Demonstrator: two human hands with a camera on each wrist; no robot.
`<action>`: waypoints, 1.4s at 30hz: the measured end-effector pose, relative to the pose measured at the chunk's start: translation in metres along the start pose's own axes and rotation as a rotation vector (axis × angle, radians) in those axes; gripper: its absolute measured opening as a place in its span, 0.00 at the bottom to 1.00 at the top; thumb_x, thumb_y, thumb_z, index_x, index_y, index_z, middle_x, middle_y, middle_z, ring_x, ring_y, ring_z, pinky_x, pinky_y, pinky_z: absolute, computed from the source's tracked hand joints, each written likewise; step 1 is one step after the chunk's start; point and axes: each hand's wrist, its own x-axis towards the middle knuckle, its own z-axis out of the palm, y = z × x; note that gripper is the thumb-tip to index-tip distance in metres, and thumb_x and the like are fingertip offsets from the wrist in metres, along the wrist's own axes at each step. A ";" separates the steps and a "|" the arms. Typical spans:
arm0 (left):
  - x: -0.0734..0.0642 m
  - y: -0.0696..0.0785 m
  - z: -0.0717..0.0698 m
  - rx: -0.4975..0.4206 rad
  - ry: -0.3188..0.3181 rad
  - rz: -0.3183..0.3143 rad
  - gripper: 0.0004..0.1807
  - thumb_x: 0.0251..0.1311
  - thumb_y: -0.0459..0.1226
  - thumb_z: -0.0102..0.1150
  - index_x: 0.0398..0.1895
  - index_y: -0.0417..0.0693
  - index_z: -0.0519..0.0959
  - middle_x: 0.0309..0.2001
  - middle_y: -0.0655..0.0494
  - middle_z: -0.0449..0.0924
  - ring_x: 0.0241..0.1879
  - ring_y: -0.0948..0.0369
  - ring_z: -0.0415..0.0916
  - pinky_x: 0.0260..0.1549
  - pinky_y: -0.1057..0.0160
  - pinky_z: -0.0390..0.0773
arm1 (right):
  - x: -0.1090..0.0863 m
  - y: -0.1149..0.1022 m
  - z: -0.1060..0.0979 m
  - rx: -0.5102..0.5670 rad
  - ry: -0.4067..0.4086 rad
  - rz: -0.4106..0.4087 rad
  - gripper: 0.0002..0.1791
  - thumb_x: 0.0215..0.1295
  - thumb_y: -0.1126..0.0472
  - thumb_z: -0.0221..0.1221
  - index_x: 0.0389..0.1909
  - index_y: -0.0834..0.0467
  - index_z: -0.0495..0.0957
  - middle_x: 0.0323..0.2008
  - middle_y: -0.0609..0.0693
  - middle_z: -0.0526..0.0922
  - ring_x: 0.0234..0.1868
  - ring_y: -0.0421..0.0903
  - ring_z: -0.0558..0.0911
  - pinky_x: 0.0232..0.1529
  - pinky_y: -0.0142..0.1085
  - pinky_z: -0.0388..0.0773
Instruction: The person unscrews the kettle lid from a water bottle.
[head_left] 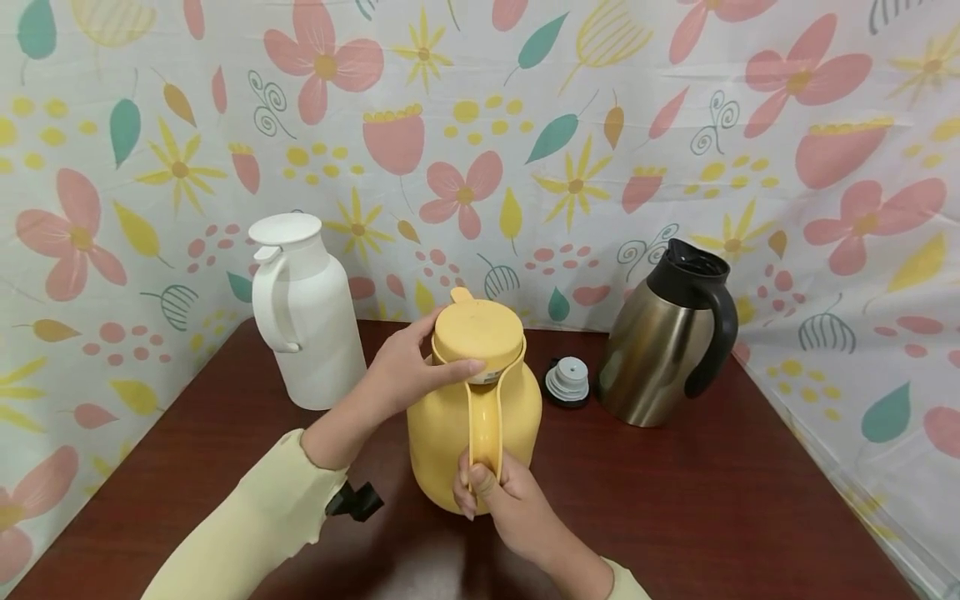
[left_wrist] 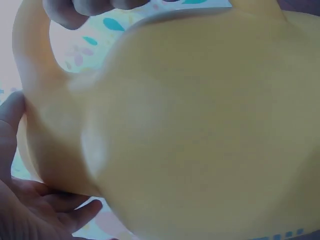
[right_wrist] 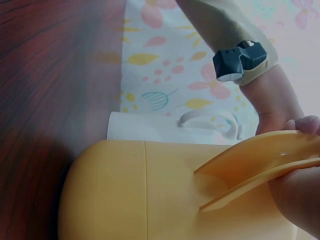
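Note:
A yellow vacuum jug [head_left: 442,442] stands upright on the table in the head view, its handle turned toward me. My left hand [head_left: 408,367] grips the round yellow lid [head_left: 480,329] at the jug's top, thumb across the near side and the other fingers mostly hidden behind. Below the lid's near edge, a small label strip shows at the top of the handle. My right hand [head_left: 510,504] holds the lower part of the jug's handle [head_left: 486,425]. In the left wrist view, the jug body [left_wrist: 200,110] fills most of the picture, with left fingers [left_wrist: 70,212] around its neck end.
To the left stands a white jug [head_left: 318,333] with its lid on. On the right is a steel jug [head_left: 645,358] with a black handle and spout. Between it and the yellow jug sits a white and black stopper [head_left: 570,379]. Behind the table [head_left: 712,500] hangs a flowered cloth [head_left: 480,192].

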 end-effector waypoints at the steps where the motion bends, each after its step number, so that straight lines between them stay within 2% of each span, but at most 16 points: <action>1: -0.001 0.000 -0.001 0.010 -0.010 -0.006 0.47 0.57 0.58 0.68 0.79 0.64 0.62 0.73 0.51 0.72 0.73 0.51 0.69 0.67 0.44 0.74 | -0.001 0.000 0.000 0.001 0.003 0.008 0.25 0.83 0.51 0.41 0.33 0.71 0.62 0.22 0.64 0.62 0.26 0.36 0.69 0.28 0.32 0.71; 4: -0.002 -0.002 -0.007 0.048 -0.063 -0.020 0.49 0.59 0.60 0.66 0.81 0.61 0.57 0.78 0.49 0.64 0.77 0.49 0.62 0.71 0.42 0.68 | -0.002 0.001 -0.001 -0.004 0.012 0.030 0.26 0.83 0.50 0.41 0.33 0.71 0.61 0.22 0.64 0.62 0.27 0.34 0.70 0.28 0.32 0.71; 6: 0.002 -0.008 -0.015 0.049 -0.132 -0.008 0.53 0.59 0.64 0.64 0.82 0.58 0.54 0.80 0.47 0.60 0.79 0.48 0.58 0.73 0.41 0.65 | -0.002 0.002 -0.002 -0.014 0.012 0.024 0.25 0.83 0.51 0.41 0.33 0.70 0.62 0.22 0.64 0.62 0.26 0.34 0.69 0.28 0.32 0.71; 9: 0.022 -0.021 -0.027 -0.092 -0.316 0.054 0.64 0.53 0.71 0.64 0.84 0.50 0.46 0.82 0.43 0.51 0.81 0.44 0.52 0.75 0.39 0.61 | -0.002 0.003 -0.003 -0.025 0.014 0.012 0.25 0.83 0.52 0.41 0.33 0.70 0.62 0.21 0.64 0.62 0.26 0.35 0.69 0.27 0.33 0.70; 12: 0.049 -0.039 -0.032 -0.273 -0.523 0.120 0.76 0.44 0.75 0.66 0.84 0.44 0.38 0.83 0.38 0.43 0.81 0.40 0.48 0.75 0.37 0.59 | -0.002 0.003 -0.003 -0.017 0.014 0.012 0.25 0.83 0.51 0.41 0.33 0.70 0.62 0.21 0.64 0.62 0.26 0.35 0.70 0.28 0.32 0.70; 14: 0.065 -0.049 -0.033 -0.332 -0.628 0.157 0.79 0.41 0.75 0.67 0.84 0.43 0.34 0.83 0.36 0.41 0.81 0.39 0.46 0.76 0.38 0.57 | -0.002 0.003 -0.003 -0.013 0.010 0.012 0.26 0.83 0.50 0.41 0.33 0.71 0.62 0.21 0.65 0.62 0.26 0.35 0.70 0.28 0.31 0.70; 18: 0.086 -0.059 -0.031 -0.394 -0.740 0.229 0.79 0.42 0.73 0.70 0.84 0.43 0.34 0.83 0.37 0.38 0.82 0.46 0.47 0.77 0.49 0.56 | -0.003 0.004 -0.003 -0.007 0.004 0.013 0.27 0.83 0.50 0.41 0.33 0.72 0.61 0.21 0.65 0.62 0.26 0.35 0.70 0.28 0.31 0.70; 19: 0.090 -0.060 -0.030 -0.405 -0.753 0.246 0.79 0.42 0.72 0.70 0.84 0.42 0.35 0.83 0.35 0.40 0.82 0.47 0.48 0.77 0.51 0.57 | -0.003 0.004 -0.003 -0.003 0.005 0.015 0.27 0.83 0.50 0.41 0.33 0.72 0.61 0.21 0.65 0.62 0.26 0.35 0.70 0.28 0.31 0.70; 22: 0.093 -0.058 -0.027 -0.427 -0.775 0.276 0.78 0.42 0.71 0.71 0.83 0.39 0.37 0.83 0.36 0.37 0.82 0.49 0.46 0.77 0.54 0.55 | -0.004 0.005 -0.003 0.001 0.001 0.004 0.26 0.83 0.51 0.41 0.33 0.71 0.61 0.21 0.64 0.62 0.25 0.36 0.69 0.28 0.32 0.70; 26: 0.082 -0.052 -0.027 -0.430 -0.735 0.270 0.79 0.41 0.70 0.72 0.82 0.34 0.37 0.84 0.40 0.33 0.83 0.44 0.37 0.79 0.49 0.48 | -0.004 0.005 -0.002 0.007 -0.009 -0.003 0.25 0.83 0.51 0.41 0.33 0.70 0.62 0.21 0.64 0.62 0.25 0.37 0.70 0.29 0.31 0.72; 29: 0.067 -0.046 -0.025 -0.438 -0.645 0.237 0.78 0.42 0.70 0.73 0.82 0.35 0.41 0.85 0.44 0.35 0.84 0.45 0.36 0.79 0.50 0.49 | -0.003 0.002 -0.002 0.005 -0.017 -0.023 0.23 0.84 0.53 0.40 0.34 0.70 0.62 0.21 0.64 0.63 0.25 0.38 0.70 0.29 0.32 0.73; 31: 0.056 -0.042 -0.021 -0.434 -0.545 0.204 0.77 0.40 0.71 0.73 0.82 0.37 0.44 0.84 0.42 0.45 0.82 0.44 0.47 0.76 0.55 0.60 | -0.002 0.002 -0.002 0.002 -0.022 -0.041 0.22 0.84 0.54 0.39 0.35 0.70 0.62 0.22 0.63 0.63 0.25 0.40 0.70 0.28 0.32 0.73; 33: 0.043 -0.038 -0.015 -0.416 -0.420 0.159 0.75 0.38 0.74 0.71 0.82 0.40 0.50 0.82 0.42 0.52 0.78 0.46 0.57 0.68 0.62 0.69 | -0.002 0.002 -0.003 -0.006 -0.031 -0.063 0.21 0.84 0.56 0.39 0.36 0.70 0.62 0.22 0.63 0.63 0.24 0.43 0.70 0.28 0.34 0.73; 36: 0.022 -0.030 -0.004 -0.382 -0.217 0.068 0.71 0.37 0.75 0.70 0.81 0.47 0.56 0.75 0.40 0.66 0.69 0.46 0.70 0.59 0.62 0.77 | -0.002 0.002 -0.004 -0.009 -0.026 -0.057 0.22 0.84 0.54 0.39 0.36 0.71 0.62 0.22 0.63 0.63 0.25 0.41 0.70 0.28 0.33 0.73; 39: 0.004 -0.021 0.007 -0.373 -0.074 -0.001 0.59 0.48 0.68 0.71 0.80 0.54 0.60 0.74 0.45 0.69 0.67 0.48 0.72 0.62 0.56 0.76 | -0.002 0.002 -0.002 -0.010 -0.012 -0.034 0.24 0.83 0.52 0.40 0.35 0.71 0.62 0.22 0.64 0.63 0.25 0.39 0.70 0.28 0.32 0.72; 42: -0.006 -0.018 0.013 -0.369 -0.010 -0.033 0.49 0.56 0.60 0.70 0.79 0.60 0.62 0.73 0.49 0.70 0.70 0.50 0.70 0.68 0.49 0.72 | -0.002 0.003 -0.001 -0.007 0.000 -0.010 0.26 0.83 0.50 0.41 0.35 0.71 0.62 0.22 0.64 0.62 0.25 0.37 0.69 0.28 0.32 0.72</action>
